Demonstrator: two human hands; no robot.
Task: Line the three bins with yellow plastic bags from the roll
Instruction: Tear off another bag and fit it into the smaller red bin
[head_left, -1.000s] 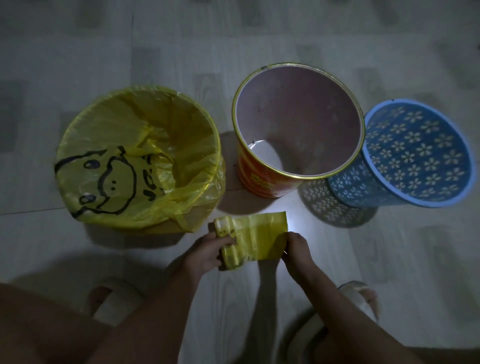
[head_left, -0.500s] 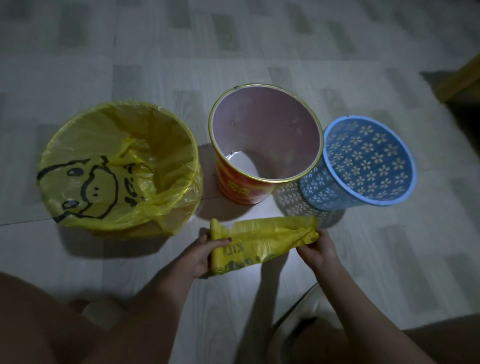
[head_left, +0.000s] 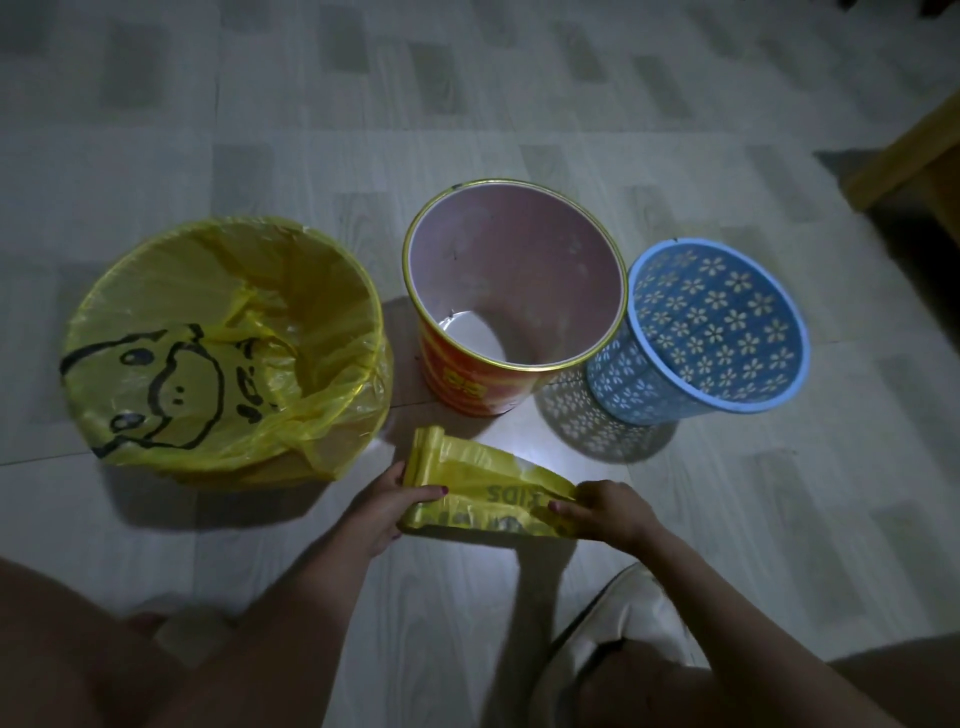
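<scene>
Roll: the yellow bag roll (head_left: 423, 478) sits just in front of the red bin (head_left: 483, 387), low over the floor (head_left: 727, 519), with one bag (head_left: 498, 493) drawn out sideways from it.
Left hand: the left hand (head_left: 379, 512) grips the rolled end, thumb curled over its top, fingers underneath.
Right hand: the right hand (head_left: 605, 512) pinches the free end of the drawn-out bag between thumb and fingers.
Handling: thin film, very light, limp and slick by the look of it; it will likely stretch and tear unevenly if pulled anywhere but at the perforation, which I cannot make out in this dim light.
Where to hold: judged best close on each side of the tear line, roll held firm, bag pinched across its full width rather than at one corner.
Bins: left of the red bin, the lined bin (head_left: 223, 353) already wears a yellow bag; the red bin and the blue bin (head_left: 717, 332) to its right, touching it, are bare.
Progress: one of three seems done.
</scene>
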